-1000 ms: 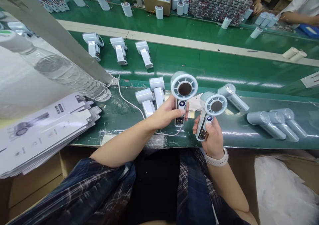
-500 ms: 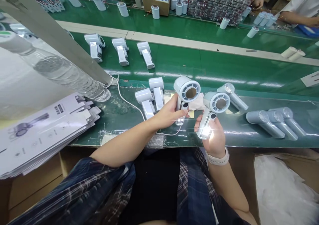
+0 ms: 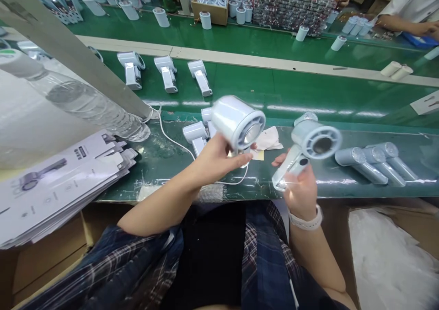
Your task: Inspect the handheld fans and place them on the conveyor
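My left hand (image 3: 219, 160) is closed around the handle of a pale blue handheld fan (image 3: 236, 118), its round head raised and tilted with the ringed end toward the lower right. Most of that handle is hidden by my fingers. In my right hand (image 3: 302, 189) is a second handheld fan (image 3: 313, 138), gripped by its handle, a dark button showing below the head. Just behind it another fan (image 3: 306, 117) lies on the bench, partly covered. Left of my left hand, two more fans (image 3: 195, 131) lie close together. Between my hands is a crumpled white paper (image 3: 269, 138).
Several fans (image 3: 373, 159) lie at the right; a row (image 3: 167, 72) lies on the green belt (image 3: 240, 79). Flat printed boxes (image 3: 68, 182), a water bottle (image 3: 92, 99) and a metal post (image 3: 78, 49) stand left. A white cable (image 3: 174, 141) crosses the bench. Co-workers' hands (image 3: 427, 29) show beyond.
The left fan has risen toward me and turned its ringed end rightward. The right fan has shifted right and tilted, and the bright glare on its handle has faded. A co-worker's hand has left the cable box.
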Demonstrator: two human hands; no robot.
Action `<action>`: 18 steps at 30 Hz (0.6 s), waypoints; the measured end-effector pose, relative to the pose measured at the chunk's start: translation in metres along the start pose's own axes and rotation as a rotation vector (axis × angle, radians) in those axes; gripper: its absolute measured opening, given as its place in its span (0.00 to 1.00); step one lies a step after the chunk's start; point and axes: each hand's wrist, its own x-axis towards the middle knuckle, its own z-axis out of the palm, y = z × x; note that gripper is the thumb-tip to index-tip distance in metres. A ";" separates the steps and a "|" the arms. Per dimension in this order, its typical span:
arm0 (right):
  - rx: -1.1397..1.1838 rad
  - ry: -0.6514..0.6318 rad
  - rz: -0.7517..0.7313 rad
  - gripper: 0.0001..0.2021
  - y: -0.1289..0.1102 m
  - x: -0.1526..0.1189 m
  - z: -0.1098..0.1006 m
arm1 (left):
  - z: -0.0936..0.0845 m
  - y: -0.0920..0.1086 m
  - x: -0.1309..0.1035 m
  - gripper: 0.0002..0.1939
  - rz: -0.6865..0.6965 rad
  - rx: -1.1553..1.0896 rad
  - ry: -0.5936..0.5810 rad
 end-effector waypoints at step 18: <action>0.204 -0.022 0.251 0.22 0.016 -0.012 0.000 | 0.024 -0.009 0.003 0.33 -0.154 -0.127 -0.088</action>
